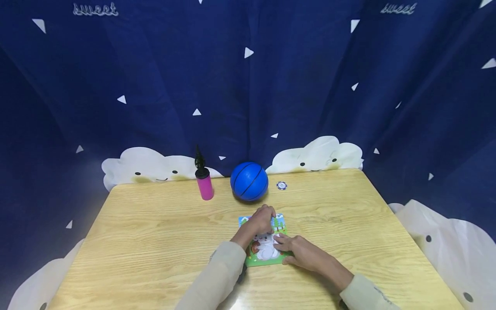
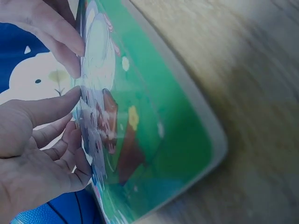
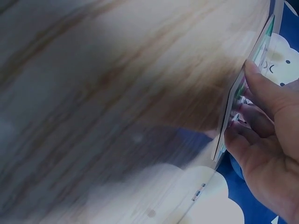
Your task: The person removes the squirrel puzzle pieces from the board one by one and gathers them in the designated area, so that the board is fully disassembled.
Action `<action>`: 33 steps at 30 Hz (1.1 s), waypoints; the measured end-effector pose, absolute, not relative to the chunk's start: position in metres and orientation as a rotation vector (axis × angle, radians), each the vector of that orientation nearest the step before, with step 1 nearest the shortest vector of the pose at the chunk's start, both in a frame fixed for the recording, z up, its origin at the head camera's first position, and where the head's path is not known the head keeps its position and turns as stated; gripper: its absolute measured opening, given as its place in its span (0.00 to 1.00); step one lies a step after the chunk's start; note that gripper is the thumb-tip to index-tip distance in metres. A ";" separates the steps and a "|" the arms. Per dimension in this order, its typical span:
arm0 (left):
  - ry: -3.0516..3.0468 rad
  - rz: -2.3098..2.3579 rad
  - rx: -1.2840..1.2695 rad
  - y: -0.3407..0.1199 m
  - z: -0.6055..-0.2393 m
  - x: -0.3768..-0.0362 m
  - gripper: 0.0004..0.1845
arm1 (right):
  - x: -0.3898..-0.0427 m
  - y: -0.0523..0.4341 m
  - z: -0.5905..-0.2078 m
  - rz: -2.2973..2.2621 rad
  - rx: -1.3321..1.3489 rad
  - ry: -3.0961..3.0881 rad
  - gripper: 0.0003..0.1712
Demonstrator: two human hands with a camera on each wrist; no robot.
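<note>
Head view. My left hand [image 1: 260, 220] lies on the upper part of the puzzle board [image 1: 264, 241], fingers curled down onto it; whether they pinch a loose piece I cannot tell from here. My right hand [image 1: 300, 252] rests on the board's right side, fingers fairly straight, tips pressing near the white animal printed in the middle. The board lies flat on the table [image 1: 155, 232], low centre of the frame. Above it stand the blue ball [image 1: 249, 181], the pink pump [image 1: 204, 184] to its left, and a small round token [image 1: 281, 185] to its right, all well apart from the board.

Left wrist view. My left hand [image 2: 32, 149] fills the lower left of the frame; fingertips [image 2: 77, 95] touch the printed face of the board [image 2: 159, 135], fingers close together and slightly bent. No clear pinch shows. My right hand's fingers [image 2: 56, 32] come in at upper left.

Right wrist view. Blurred. My right hand [image 3: 266, 135] sits at the right edge of the frame, thumb and fingers on the board's [image 3: 229, 121] thin edge.

Risk, as I judge it: both hands press on one side of a light board lying on smooth wood. Uneven pressure could slide it or tip its edge up, and any loose pieces could shift out of place.
</note>
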State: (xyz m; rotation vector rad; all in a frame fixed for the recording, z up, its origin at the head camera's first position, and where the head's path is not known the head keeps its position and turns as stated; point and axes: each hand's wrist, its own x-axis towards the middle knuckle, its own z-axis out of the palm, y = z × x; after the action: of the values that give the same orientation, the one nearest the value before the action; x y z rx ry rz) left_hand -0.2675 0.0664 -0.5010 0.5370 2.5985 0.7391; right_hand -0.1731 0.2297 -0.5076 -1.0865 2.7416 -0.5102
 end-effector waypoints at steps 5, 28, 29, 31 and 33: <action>2.608 0.729 0.587 0.065 -0.501 -0.267 0.22 | -0.173 0.230 -0.507 -0.511 -1.090 2.750 0.29; 2.793 0.991 0.713 0.061 -0.507 -0.263 0.02 | -0.172 0.228 -0.506 -0.518 -1.086 2.749 0.28; 2.783 1.006 0.710 0.061 -0.506 -0.263 0.02 | -0.172 0.228 -0.506 -0.519 -1.095 2.751 0.28; 2.752 1.053 0.701 0.060 -0.505 -0.263 0.04 | -0.172 0.228 -0.506 -0.521 -1.107 2.754 0.28; 2.720 1.094 0.691 0.059 -0.504 -0.264 0.04 | -0.171 0.229 -0.506 -0.523 -1.109 2.753 0.28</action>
State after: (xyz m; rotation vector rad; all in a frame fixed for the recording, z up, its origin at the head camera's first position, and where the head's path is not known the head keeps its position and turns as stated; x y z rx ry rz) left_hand -0.2640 0.0587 -0.5038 0.6911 2.7202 1.0938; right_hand -0.1711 0.2286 -0.5062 -1.1095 2.7529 -0.5233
